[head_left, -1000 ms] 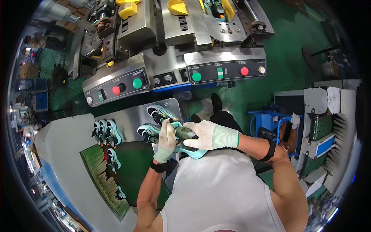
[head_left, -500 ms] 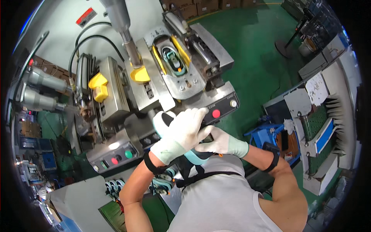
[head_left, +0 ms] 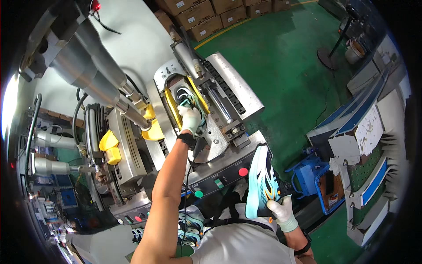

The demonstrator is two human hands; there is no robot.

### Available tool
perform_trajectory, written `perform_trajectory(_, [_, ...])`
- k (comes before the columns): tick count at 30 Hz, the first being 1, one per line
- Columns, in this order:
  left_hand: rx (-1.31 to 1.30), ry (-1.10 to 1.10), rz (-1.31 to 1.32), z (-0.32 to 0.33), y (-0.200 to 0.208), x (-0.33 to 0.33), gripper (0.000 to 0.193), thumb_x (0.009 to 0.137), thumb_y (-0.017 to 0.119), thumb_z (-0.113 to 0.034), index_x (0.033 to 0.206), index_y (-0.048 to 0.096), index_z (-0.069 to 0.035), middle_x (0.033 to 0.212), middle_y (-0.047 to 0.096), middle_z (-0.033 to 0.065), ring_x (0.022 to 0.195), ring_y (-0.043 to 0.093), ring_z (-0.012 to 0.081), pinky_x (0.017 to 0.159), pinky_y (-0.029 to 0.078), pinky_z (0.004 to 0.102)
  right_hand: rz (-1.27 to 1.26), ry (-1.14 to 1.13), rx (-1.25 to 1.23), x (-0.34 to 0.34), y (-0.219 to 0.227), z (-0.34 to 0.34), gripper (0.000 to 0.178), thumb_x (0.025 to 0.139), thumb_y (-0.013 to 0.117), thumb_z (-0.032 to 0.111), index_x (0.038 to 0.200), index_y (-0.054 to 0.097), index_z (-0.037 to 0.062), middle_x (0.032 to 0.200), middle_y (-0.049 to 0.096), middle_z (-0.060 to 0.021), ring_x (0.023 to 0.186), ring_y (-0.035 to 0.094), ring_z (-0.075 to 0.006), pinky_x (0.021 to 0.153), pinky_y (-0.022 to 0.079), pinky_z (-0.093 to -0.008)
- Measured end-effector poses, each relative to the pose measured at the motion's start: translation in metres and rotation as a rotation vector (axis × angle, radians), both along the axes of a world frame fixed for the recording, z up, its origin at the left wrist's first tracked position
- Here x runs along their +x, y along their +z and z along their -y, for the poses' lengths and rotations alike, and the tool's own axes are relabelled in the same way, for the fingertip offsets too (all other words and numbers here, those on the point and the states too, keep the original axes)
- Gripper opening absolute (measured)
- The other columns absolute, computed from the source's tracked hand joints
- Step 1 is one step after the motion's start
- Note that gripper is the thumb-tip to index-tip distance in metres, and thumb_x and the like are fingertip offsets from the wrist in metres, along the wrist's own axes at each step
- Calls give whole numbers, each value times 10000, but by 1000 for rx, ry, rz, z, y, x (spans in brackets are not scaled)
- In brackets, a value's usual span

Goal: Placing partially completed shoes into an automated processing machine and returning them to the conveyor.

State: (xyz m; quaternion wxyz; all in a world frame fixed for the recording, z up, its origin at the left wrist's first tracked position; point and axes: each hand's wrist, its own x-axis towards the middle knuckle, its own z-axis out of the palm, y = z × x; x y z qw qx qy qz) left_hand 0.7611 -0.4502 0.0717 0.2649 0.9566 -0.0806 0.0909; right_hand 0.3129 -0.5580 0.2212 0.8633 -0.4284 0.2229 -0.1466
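Observation:
My left hand [head_left: 190,119], in a white glove, reaches up into the open mould of the press [head_left: 228,94] and grips a shoe [head_left: 188,97] lying between the yellow side clamps [head_left: 171,108]. My right hand [head_left: 281,210], also gloved, holds a second shoe [head_left: 261,182] low at the right, its teal, black and yellow sole turned toward me. That shoe hangs in front of the machine's control panel [head_left: 220,178], near its red button [head_left: 243,171].
A second press station with yellow blocks [head_left: 110,147] stands at the left under large grey cylinders [head_left: 88,70]. More shoes [head_left: 189,226] sit on the bench below my left arm. Green floor, cardboard boxes [head_left: 206,17] behind, a blue bin [head_left: 314,180] and racks [head_left: 365,145] at right.
My view has tilted up to the press. The left hand left the shoe held at my chest and reached into the mould; the right hand lowered its shoe to the right.

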Motion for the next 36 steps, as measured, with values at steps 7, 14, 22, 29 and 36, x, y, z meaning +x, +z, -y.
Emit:
perform_trajectory(7, [-687,-320,-511,-98,90,-35,310,978,513,-194,1112,593,73,1028,650,125,894,646,181,712,542,338,-75,82,-81,51,4,0,553,835,671,85,1351,500,-21,1222,604,-71,1067,592,-157,948,470,-311])
perform_trajectory(14, [-578,-244,-228,-238,182,-262,302,976,522,-97,1247,489,32,1011,611,102,858,571,150,779,479,270,-213,565,-329,275,13,22,445,870,730,207,1220,539,8,1081,650,-68,941,637,-140,825,529,-297])
perform_trajectory(22, [-448,505,-593,-376,160,-534,234,961,492,-141,1089,550,46,876,534,86,770,513,184,747,469,327,-485,162,-1616,475,-147,-35,338,844,672,296,990,666,-9,1080,674,-235,1057,650,-382,904,507,-458])
perform_trajectory(29, [-500,1243,-272,-426,26,-720,423,1005,459,-103,1390,379,54,1221,584,170,1109,583,254,989,442,329,-182,431,-1652,522,-145,51,412,904,673,332,1103,672,-29,1022,717,-135,824,662,-187,707,501,-363])
perform_trajectory(36, [-569,1514,84,-374,-119,-747,629,816,477,51,1418,293,43,1243,535,205,1154,546,322,1043,401,403,204,529,-1434,301,-84,-179,603,983,601,255,1470,386,-29,1454,484,-220,1301,511,-282,1086,384,-361])
